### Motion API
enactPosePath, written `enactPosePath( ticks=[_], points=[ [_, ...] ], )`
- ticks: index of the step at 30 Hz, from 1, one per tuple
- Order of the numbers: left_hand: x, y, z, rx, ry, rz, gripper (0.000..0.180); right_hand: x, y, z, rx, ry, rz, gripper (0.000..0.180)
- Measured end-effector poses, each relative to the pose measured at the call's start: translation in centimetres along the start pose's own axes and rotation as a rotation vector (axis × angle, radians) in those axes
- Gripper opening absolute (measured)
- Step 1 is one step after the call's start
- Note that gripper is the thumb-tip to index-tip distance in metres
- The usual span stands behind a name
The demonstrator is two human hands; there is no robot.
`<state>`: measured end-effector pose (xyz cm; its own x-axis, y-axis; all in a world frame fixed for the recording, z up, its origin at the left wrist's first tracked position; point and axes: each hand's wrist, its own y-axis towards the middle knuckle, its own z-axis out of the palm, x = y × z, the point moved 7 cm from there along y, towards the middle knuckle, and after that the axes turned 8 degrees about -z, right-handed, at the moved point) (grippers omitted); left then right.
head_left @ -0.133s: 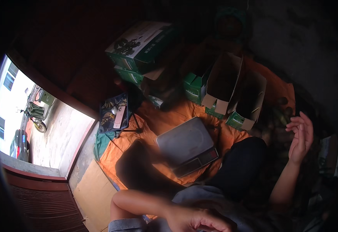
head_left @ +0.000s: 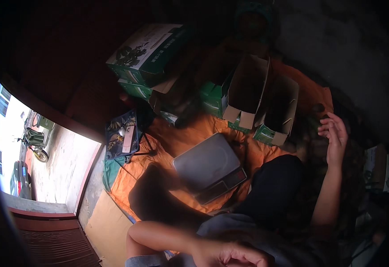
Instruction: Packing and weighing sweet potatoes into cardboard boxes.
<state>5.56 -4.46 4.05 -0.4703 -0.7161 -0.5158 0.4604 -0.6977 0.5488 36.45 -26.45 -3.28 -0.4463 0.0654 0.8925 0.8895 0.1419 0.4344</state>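
Note:
My right hand [head_left: 335,135] reaches out at the right with its fingers apart, slightly bent and holding nothing visible. It is over a dim heap of roundish dark things [head_left: 312,151], whose kind I cannot make out. Low in the picture, my left hand [head_left: 236,256] lies across my lap with its fingers curled in. The lower edge cuts it off, and anything inside it is hidden. Between my bent legs, a grey weighing scale [head_left: 210,162] with a flat, bare top rests on an orange sheet [head_left: 163,133].
Open green cartons [head_left: 247,84] with brown insides stand beyond the scale. Stacked green-and-white boxes [head_left: 145,53] are at the far left. A phone [head_left: 128,139] lies on a small folding stool [head_left: 114,142]. Flat cardboard [head_left: 110,222] lies by the bright doorway [head_left: 63,173].
The whole view has shifted slightly, so the boxes and scale appear farther left. My right hand has moved a little farther away from me; my left hand has hardly moved.

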Motion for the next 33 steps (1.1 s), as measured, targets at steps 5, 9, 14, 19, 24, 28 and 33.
enactPosePath(
  ticks=[5,9,14,19,24,28,33],
  points=[
    [-1.1,-1.5,-1.9,-0.158,-0.203,-0.275,0.016,-10.8,-0.3,0.7,0.032,-0.036,0.344,0.028],
    [-1.1,-2.8,-4.3,-0.088,-0.182,-0.199,0.02,-17.5,-0.6,0.1,0.059,-0.078,0.454,0.027],
    [-4.6,-2.7,-6.4,-0.11,-0.152,0.018,0.027,-23.9,-1.1,0.4,0.19,-0.222,0.615,0.027],
    [-5.8,-4.5,-8.5,-0.144,-0.203,-0.12,0.029,-28.3,-0.3,2.2,0.3,-0.334,0.698,0.03],
    [-8.0,-7.5,-12.4,0.012,0.008,-0.038,0.026,-36.2,1.3,-4.9,0.147,-0.942,0.494,0.045],
    [-10.0,-11.3,-16.1,-0.486,0.305,-0.27,0.013,-28.2,4.0,8.3,0.286,-1.007,-0.085,0.028],
    [-15.8,-19.6,-18.8,-1.172,0.661,-0.175,0.011,-21.7,-3.7,24.2,1.249,-0.448,-0.612,0.009]
  ],
)
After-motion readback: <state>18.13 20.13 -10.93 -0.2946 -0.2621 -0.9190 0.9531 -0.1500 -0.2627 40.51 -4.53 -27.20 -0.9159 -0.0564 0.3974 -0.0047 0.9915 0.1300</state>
